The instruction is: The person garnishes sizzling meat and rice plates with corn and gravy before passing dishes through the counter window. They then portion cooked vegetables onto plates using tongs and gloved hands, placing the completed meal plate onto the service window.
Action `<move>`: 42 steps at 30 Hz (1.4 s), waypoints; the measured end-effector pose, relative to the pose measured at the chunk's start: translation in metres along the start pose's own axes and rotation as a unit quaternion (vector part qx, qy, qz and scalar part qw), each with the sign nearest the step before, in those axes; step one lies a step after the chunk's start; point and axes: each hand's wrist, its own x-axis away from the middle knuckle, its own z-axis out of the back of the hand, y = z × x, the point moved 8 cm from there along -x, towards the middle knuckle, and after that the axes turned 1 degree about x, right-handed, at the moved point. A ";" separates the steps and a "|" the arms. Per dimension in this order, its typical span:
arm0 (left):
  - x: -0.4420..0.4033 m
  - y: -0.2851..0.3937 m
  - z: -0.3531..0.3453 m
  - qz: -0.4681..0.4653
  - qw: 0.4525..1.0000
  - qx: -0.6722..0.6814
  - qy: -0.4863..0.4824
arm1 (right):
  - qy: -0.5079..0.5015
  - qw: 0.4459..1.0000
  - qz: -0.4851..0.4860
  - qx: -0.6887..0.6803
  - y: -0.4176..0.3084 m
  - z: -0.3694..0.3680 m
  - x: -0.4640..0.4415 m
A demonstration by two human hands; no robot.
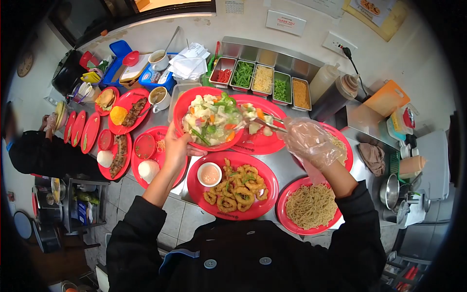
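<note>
My left hand (pixel 177 143) grips the rim of a red bowl (pixel 182 104) and tilts it. Mixed vegetables (pixel 214 119) in pale sauce fill the bowl. Under a clear plastic glove, my right hand (pixel 311 141) is closed on metal tongs (pixel 273 124), whose tips are at some vegetables (pixel 258 127) on a red oval plate (pixel 265 146) behind the bowl. Nearest my body lies a red platter (pixel 270 187) with fried rings (pixel 241 190) and a cup of pink sauce (pixel 209 174). Noodles (pixel 311 207) sit on a plate below my right forearm.
Steel pans of chopped toppings (pixel 262 80) line the back of the counter, beside squeeze bottles (pixel 335 95). Plates with skewered meat (pixel 134 114) and rice (pixel 148 170) stand at left. An orange cutting board (pixel 387 98) leans at right. Another person (pixel 44 151) works at far left.
</note>
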 end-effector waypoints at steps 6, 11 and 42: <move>0.004 -0.002 0.005 0.016 1.000 -0.003 0.006 | -0.158 0.986 -0.061 0.010 0.023 -0.028 -0.002; 0.006 -0.001 0.003 0.001 1.000 -0.005 0.000 | -0.140 0.988 0.017 0.065 -0.035 0.054 -0.012; 0.018 0.003 0.034 -0.008 0.998 0.038 0.054 | -0.189 0.979 -0.061 -0.040 0.002 -0.033 -0.035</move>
